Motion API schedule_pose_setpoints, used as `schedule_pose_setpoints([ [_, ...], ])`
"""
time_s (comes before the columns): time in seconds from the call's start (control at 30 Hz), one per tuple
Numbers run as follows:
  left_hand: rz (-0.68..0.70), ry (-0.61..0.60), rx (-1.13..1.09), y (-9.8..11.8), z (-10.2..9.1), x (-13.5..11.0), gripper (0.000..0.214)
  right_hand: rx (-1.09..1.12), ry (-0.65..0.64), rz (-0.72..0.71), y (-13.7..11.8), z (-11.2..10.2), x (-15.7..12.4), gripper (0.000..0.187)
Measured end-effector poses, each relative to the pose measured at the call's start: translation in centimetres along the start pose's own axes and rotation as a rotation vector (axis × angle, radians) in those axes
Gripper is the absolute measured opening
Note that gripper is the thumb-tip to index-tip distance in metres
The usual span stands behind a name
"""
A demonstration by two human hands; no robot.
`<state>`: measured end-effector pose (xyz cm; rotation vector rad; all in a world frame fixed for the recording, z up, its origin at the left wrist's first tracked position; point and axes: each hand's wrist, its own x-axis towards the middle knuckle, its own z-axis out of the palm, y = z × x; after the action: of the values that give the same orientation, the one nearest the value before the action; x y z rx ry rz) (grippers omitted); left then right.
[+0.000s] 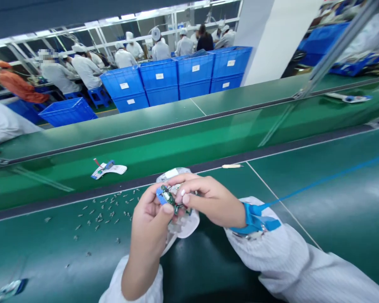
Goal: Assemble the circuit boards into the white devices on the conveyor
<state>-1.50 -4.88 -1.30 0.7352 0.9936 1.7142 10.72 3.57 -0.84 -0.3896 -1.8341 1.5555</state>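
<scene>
Head view: left hand (150,225) and right hand (210,201) meet fingertip to fingertip, both pinching a circuit board (171,201), its long axis slanting left to right, over a white shell (185,225) above the table (334,202); screws (104,212) to the left; crates (164,80) far behind, contents hidden.

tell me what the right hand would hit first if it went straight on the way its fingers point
The right hand points left, so it would press first into the green circuit board it touches, seated in the white plastic housing; the left hand lies behind, though depth is unclear.
</scene>
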Motion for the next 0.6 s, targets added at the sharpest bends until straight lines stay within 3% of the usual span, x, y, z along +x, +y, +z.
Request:
schedule_pose_setpoints([
  [0.17,0.058,0.038,0.0,-0.9,2.6,0.2,0.031,0.158,0.188,0.062,0.5,-0.6,-0.3,0.02],
  [0.3,0.087,-0.013,0.019,-1.8,4.4,0.2,0.034,0.138,0.444,-0.041,0.2,-1.4,-1.1,0.015],
  [0.4,0.078,-0.063,0.096,-2.1,4.7,0.0,0.037,0.04,0.556,-0.118,-0.8,-2.1,-1.8,0.017],
  [0.5,0.067,-0.061,0.237,-2.0,4.2,-0.2,0.039,-0.032,0.516,-0.164,-1.8,-2.8,-2.4,0.018],
  [0.6,0.089,-0.075,0.406,-1.5,3.7,-0.4,0.037,-0.123,0.304,-0.172,-2.5,-3.4,-2.6,0.019],
])
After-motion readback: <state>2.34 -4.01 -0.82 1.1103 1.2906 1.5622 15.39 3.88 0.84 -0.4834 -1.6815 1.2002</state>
